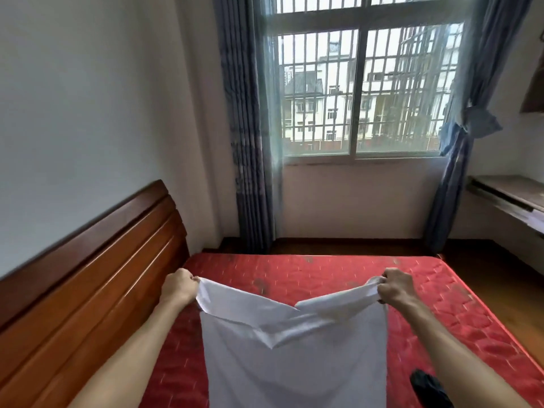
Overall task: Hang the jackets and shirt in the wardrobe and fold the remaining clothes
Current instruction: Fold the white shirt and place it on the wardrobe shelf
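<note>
A white garment (pixel 294 357) hangs stretched between both my hands above the red mattress (pixel 338 278). My left hand (pixel 181 285) grips its upper left corner in a fist. At the same height my right hand (pixel 396 285) clutches the upper right corner. The cloth dips in a V between the two hands and falls straight down out of the bottom of the view. A dark piece of clothing (pixel 429 388) lies on the mattress at the lower right, partly behind my right forearm. No wardrobe is in view.
A wooden headboard (pixel 88 275) runs along the left side of the bed. Ahead is a barred window (pixel 362 92) with blue curtains (pixel 250 128) on both sides. A wooden desk (pixel 512 195) stands at the right wall, with dark floor beside the bed.
</note>
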{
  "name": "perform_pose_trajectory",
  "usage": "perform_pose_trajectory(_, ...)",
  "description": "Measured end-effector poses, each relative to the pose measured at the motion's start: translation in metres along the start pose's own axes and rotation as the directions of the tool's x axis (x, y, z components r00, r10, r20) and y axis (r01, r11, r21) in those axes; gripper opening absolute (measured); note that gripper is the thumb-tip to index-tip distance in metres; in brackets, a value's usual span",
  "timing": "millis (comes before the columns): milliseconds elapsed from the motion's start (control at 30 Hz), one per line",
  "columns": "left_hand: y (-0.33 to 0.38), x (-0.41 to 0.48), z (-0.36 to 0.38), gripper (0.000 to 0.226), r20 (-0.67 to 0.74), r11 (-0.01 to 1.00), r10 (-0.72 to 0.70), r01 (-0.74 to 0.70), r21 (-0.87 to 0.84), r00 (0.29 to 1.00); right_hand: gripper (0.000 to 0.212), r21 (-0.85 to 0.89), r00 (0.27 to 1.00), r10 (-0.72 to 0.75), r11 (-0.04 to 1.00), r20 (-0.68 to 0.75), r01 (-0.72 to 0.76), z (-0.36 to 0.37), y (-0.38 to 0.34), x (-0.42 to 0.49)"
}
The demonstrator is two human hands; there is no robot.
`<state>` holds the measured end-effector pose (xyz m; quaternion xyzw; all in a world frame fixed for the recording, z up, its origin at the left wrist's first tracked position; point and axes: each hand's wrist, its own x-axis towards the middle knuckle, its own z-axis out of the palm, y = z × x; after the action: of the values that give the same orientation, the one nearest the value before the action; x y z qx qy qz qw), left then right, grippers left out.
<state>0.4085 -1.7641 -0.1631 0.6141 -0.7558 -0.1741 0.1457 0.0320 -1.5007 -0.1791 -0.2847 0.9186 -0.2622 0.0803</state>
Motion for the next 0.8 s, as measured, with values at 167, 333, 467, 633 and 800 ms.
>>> perform_pose_trajectory(167, 0.111, 0.085, -0.051, 0.028, -0.228, 0.938, 0.013, -0.091, -0.336, 0.974, 0.014, 0.186, 0.962, -0.146, 0.964, -0.231, 0.190, -0.049, -0.078, 0.111)
perform_pose_trajectory(333, 0.174, 0.131, -0.151, 0.027, -0.521, 0.880, 0.131, -0.341, -0.330, 0.844, 0.012, 0.236, 0.831, -0.227, 0.891, -0.508, 0.388, -0.127, -0.144, 0.172)
perform_pose_trajectory(467, 0.170, 0.132, -0.218, 0.026, -0.634, 0.833, 0.180, -0.460, -0.308, 0.752, 0.022, 0.277, 0.755, -0.238, 0.829, -0.611, 0.486, -0.176, -0.163, 0.170)
perform_pose_trajectory(633, 0.128, 0.103, -0.252, 0.023, -0.655, 0.767, 0.207, -0.536, -0.352, 0.727, 0.022, 0.225, 0.729, -0.281, 0.829, -0.624, 0.512, -0.183, -0.169, 0.132)
perform_pose_trajectory(800, 0.072, 0.072, -0.198, 0.022, -0.601, 0.839, 0.236, -0.471, -0.271, 0.764, 0.014, 0.256, 0.852, -0.234, 0.887, -0.468, 0.384, -0.125, -0.119, 0.085)
